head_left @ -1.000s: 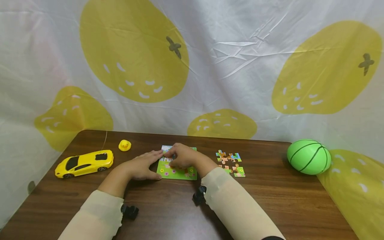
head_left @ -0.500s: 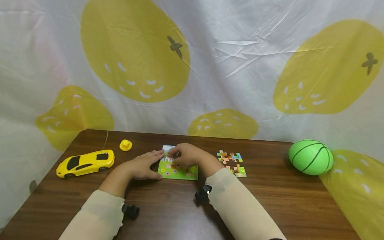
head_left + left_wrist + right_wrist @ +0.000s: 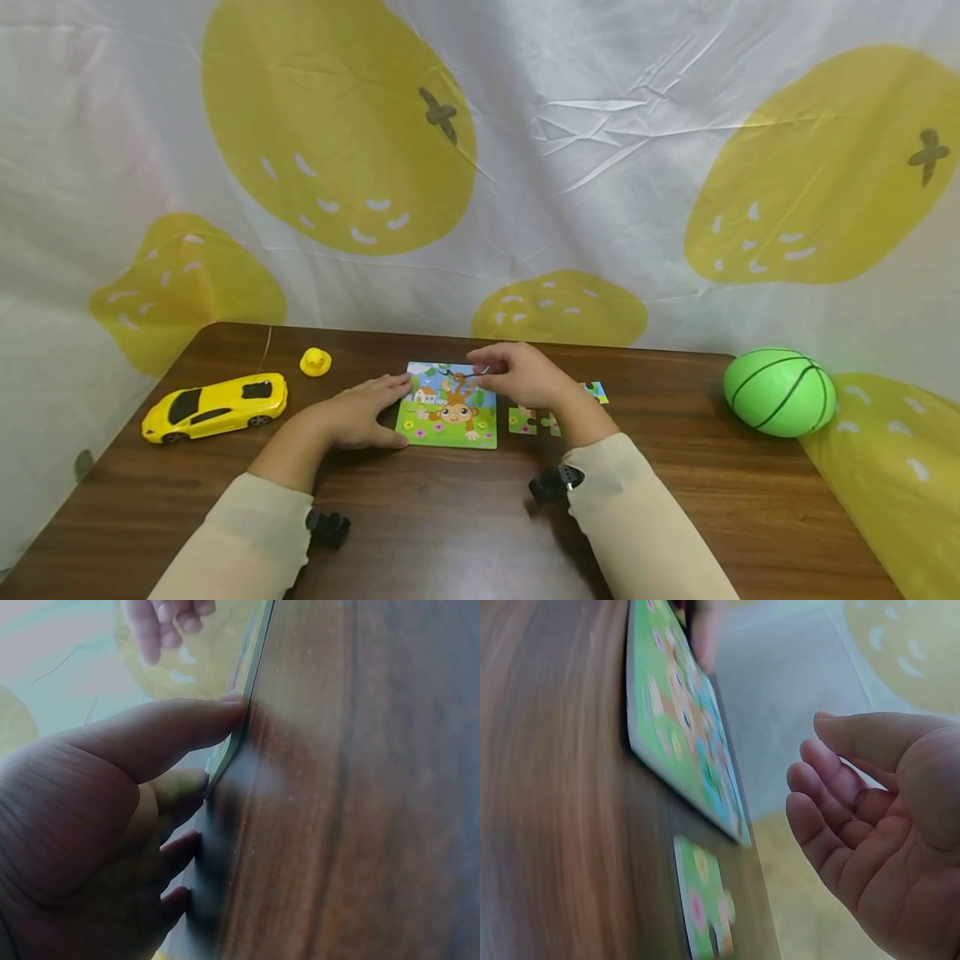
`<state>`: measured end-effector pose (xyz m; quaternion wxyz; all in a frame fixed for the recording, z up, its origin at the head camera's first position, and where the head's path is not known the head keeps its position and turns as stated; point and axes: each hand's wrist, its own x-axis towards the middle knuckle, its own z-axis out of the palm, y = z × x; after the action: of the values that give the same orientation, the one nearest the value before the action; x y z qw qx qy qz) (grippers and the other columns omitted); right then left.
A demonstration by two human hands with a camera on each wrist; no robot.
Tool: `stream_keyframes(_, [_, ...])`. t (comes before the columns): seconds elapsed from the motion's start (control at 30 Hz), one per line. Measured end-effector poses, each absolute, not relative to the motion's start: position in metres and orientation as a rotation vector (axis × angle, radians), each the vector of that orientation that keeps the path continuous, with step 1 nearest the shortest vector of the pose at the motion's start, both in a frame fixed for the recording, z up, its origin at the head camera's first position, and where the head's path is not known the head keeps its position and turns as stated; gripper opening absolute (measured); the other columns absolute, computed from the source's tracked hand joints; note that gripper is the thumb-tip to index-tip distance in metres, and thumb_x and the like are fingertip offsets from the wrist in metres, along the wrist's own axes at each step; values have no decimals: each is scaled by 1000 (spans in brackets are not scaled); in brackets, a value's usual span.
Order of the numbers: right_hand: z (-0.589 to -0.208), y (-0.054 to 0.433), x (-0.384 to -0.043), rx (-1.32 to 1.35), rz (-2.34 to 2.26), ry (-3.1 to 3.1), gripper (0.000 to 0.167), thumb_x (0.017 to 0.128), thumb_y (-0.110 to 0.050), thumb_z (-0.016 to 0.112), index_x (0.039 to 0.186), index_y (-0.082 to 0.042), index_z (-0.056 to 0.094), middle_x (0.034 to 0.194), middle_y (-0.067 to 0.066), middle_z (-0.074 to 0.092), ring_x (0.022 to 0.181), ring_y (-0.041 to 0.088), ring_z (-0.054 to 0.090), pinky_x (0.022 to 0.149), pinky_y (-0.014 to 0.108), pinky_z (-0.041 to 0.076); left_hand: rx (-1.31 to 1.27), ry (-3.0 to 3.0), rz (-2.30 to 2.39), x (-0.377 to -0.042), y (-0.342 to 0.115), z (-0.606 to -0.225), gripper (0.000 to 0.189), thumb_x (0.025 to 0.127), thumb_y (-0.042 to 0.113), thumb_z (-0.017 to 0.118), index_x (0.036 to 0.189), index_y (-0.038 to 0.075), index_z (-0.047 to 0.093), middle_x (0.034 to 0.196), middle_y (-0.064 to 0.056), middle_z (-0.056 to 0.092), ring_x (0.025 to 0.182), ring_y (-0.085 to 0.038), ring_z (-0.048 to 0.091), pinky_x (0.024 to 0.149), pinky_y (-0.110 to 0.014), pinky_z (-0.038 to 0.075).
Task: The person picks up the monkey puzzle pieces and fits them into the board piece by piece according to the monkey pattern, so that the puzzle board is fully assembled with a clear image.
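Note:
A square picture puzzle board [image 3: 446, 429] with a monkey, a house and flowers lies flat on the brown table. My left hand [image 3: 360, 414] rests at its left side, fingers extended along that edge and thumb at the near left corner. In the left wrist view the thumb [image 3: 172, 727] touches the board's edge. Over the board's far right corner hovers my right hand [image 3: 525, 375], its fingers loosely bent with nothing between them. Separate jigsaw pieces [image 3: 522, 421] lie to the right of the board, partly hidden by my right hand and wrist.
On the left stand a yellow toy car [image 3: 216, 407] and a small yellow rubber duck [image 3: 315, 362]. A green toy ball with black lines [image 3: 778, 392] sits at the right edge of the table. A white curtain with yellow fruit prints [image 3: 337, 125] hangs behind.
My right hand has lifted from the middle of the board and moved right, uncovering the monkey picture and covering some loose pieces. My left hand stays at the board's left edge.

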<state>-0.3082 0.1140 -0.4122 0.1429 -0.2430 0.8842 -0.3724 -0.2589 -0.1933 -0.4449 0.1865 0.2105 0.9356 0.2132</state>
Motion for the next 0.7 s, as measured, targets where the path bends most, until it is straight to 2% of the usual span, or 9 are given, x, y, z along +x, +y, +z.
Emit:
stream_keyframes(0.17, [-412,141,-307,-625,-1116,2585,46,104,-23,70,149,-15,65,135,7,74,123,22,68,96,37,59,593,2634,600,-260,-194,-446,97,94,49,77,170,11,31,180,-12,23,167,-43,17,133,-68,18])
stream_keyframes(0.37, [-417,173,-305,-562,-1120,2636,46,104,-24,71,148,-13,65,130,7,75,118,23,70,86,34,58,583,2628,598,-261,-194,-448,98,93,51,77,170,13,30,181,-11,21,168,-42,16,133,-68,17])
stream_keyframes(0.7, [-432,211,-312,-450,-1146,2668,47,103,-24,72,148,-12,64,131,10,73,112,23,70,82,32,59,577,2638,600,-263,-195,-451,98,93,51,78,170,14,30,181,-10,22,168,-41,18,133,-68,19])
